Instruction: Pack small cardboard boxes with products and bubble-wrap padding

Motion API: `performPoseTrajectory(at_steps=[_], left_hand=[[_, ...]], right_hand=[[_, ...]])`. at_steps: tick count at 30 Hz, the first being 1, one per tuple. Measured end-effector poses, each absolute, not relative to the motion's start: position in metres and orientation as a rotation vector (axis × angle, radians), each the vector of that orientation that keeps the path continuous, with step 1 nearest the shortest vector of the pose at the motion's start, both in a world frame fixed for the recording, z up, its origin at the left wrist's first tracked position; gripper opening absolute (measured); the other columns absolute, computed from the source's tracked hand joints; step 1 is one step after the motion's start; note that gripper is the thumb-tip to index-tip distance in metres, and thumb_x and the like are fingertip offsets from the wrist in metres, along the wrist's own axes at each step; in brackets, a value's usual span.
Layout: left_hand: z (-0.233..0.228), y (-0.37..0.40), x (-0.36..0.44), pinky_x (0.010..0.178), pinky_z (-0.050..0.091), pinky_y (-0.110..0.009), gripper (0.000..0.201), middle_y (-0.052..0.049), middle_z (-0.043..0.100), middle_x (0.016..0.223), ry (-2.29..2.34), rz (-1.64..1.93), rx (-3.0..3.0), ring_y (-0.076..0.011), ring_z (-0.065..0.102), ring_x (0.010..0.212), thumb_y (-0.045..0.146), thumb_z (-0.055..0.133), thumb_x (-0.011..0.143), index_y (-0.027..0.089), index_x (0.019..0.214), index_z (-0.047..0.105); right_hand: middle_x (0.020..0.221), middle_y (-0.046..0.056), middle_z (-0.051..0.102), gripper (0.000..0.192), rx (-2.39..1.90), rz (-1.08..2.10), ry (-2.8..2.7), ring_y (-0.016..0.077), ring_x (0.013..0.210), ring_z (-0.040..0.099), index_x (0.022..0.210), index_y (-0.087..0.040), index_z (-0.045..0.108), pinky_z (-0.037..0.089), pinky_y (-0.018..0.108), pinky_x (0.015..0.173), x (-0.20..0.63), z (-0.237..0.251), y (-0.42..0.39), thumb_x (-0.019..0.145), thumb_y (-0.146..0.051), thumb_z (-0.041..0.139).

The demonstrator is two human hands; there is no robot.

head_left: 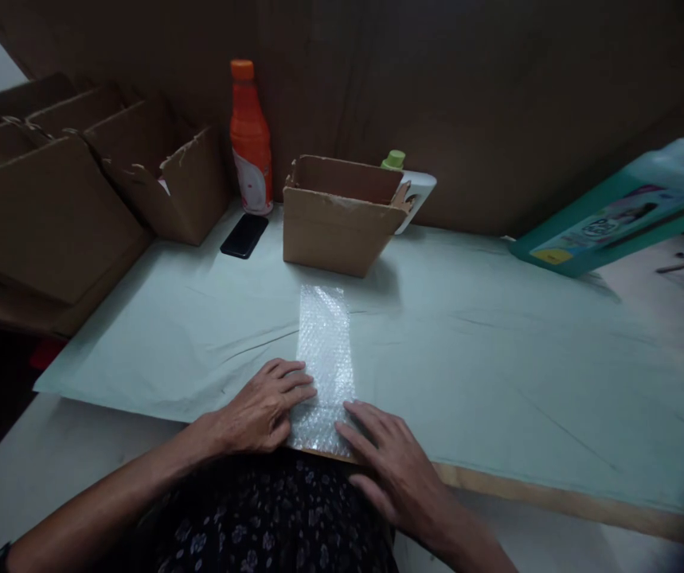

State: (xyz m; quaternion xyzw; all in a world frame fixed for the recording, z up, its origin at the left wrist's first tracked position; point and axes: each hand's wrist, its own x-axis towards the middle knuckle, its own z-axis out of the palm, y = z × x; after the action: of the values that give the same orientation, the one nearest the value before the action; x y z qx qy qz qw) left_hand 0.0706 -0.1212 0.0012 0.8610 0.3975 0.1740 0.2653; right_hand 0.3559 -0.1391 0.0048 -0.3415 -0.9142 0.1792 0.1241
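Your left hand [263, 410] and right hand [398, 465] lie flat, fingers spread, pressing the near end of the clear bubble-wrap strip [325, 350] onto the pale green surface [497, 358]. Beyond the strip stands an open brown cardboard box [338, 215], a black phone [244, 235] and orange plastic bottle [250, 139] to its left.

Light: dim, soft, from above and front | Brightest: pale sheet [467, 334] | Darkest: back wall [497, 95] and left edge, nearly black | Shadows: faint, beside small box [342, 215] | Glare: slight sparkle on bubble wrap [325, 358] | Focus: centre fairly sharp; right edge smeared | Distortion: wide-angle bend at corners
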Motion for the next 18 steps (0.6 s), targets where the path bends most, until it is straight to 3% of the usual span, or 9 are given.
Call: performPoseTrajectory(at_steps=[2, 5, 9, 11, 13, 15, 18], left_hand=[[0.004, -0.117, 0.070, 0.114, 0.035, -0.054, 0.069, -0.010, 0.062, 0.136, 1.044, 0.439, 2.276, -0.0309, 0.048, 0.134, 0.011, 0.056, 0.071, 0.024, 0.139, 0.053], [0.006, -0.114, 0.064, 0.112, 0.036, -0.056, 0.071, -0.014, 0.059, 0.139, 1.043, 0.423, 2.138, -0.0346, 0.046, 0.135, 0.033, 0.067, 0.080, 0.023, 0.147, 0.045], [0.000, -0.118, 0.057, 0.115, 0.034, -0.057, 0.103, -0.015, 0.047, 0.152, 1.013, 0.452, 1.969, -0.0390, 0.037, 0.142, 0.059, 0.082, 0.067, 0.026, 0.153, 0.038], [-0.008, -0.118, 0.062, 0.110, 0.040, -0.053, 0.093, -0.013, 0.054, 0.145, 1.111, 0.544, 1.903, -0.0347, 0.046, 0.133, 0.052, 0.079, 0.074, 0.028, 0.153, 0.037], [-0.018, -0.117, 0.072, 0.099, 0.048, -0.046, 0.065, -0.010, 0.066, 0.122, 1.305, 0.673, 1.827, -0.0272, 0.058, 0.112, 0.037, 0.066, 0.087, 0.027, 0.148, 0.045], [-0.026, -0.113, 0.084, 0.089, 0.050, -0.040, 0.048, -0.007, 0.068, 0.100, 1.480, 0.769, 1.774, -0.0224, 0.061, 0.093, 0.026, 0.055, 0.091, 0.023, 0.139, 0.054], [-0.034, -0.108, 0.096, 0.081, 0.050, -0.038, 0.046, -0.005, 0.065, 0.088, 1.580, 0.844, 1.813, -0.0213, 0.060, 0.083, 0.021, 0.053, 0.089, 0.017, 0.135, 0.056]], right_hand=[[0.144, 0.016, 0.057, 0.045, -0.974, 0.456, -2.724, 0.0331, 0.128, 0.055, 0.128, -0.020, 0.062, 0.052, 0.052, 0.098, 0.349, -0.001, -0.140, 0.083, -0.012, 0.065], [0.130, 0.013, 0.067, 0.024, -0.977, 0.424, -2.675, 0.0289, 0.117, 0.062, 0.108, -0.022, 0.069, 0.054, 0.047, 0.091, 0.339, -0.009, -0.131, 0.090, -0.009, 0.059], [0.102, 0.008, 0.075, 0.019, -1.054, 0.563, -2.507, 0.0233, 0.092, 0.069, 0.100, -0.021, 0.068, 0.056, 0.039, 0.079, 0.331, -0.010, -0.108, 0.096, -0.014, 0.051], [0.092, 0.005, 0.075, 0.018, -1.159, 0.715, -2.391, 0.0209, 0.083, 0.070, 0.099, -0.021, 0.067, 0.056, 0.036, 0.075, 0.327, -0.008, -0.092, 0.099, -0.020, 0.049], [0.092, 0.004, 0.076, 0.016, -1.244, 0.773, -2.270, 0.0205, 0.082, 0.071, 0.101, -0.022, 0.066, 0.057, 0.035, 0.074, 0.325, -0.007, -0.079, 0.100, -0.025, 0.050], [0.096, 0.005, 0.075, 0.015, -1.262, 0.623, -2.165, 0.0217, 0.085, 0.071, 0.108, -0.022, 0.065, 0.056, 0.036, 0.076, 0.326, -0.004, -0.073, 0.098, -0.027, 0.054], [0.099, 0.008, 0.074, 0.021, -1.106, 0.274, -2.133, 0.0231, 0.091, 0.069, 0.115, -0.021, 0.062, 0.054, 0.039, 0.080, 0.331, 0.001, -0.082, 0.094, -0.021, 0.060]])
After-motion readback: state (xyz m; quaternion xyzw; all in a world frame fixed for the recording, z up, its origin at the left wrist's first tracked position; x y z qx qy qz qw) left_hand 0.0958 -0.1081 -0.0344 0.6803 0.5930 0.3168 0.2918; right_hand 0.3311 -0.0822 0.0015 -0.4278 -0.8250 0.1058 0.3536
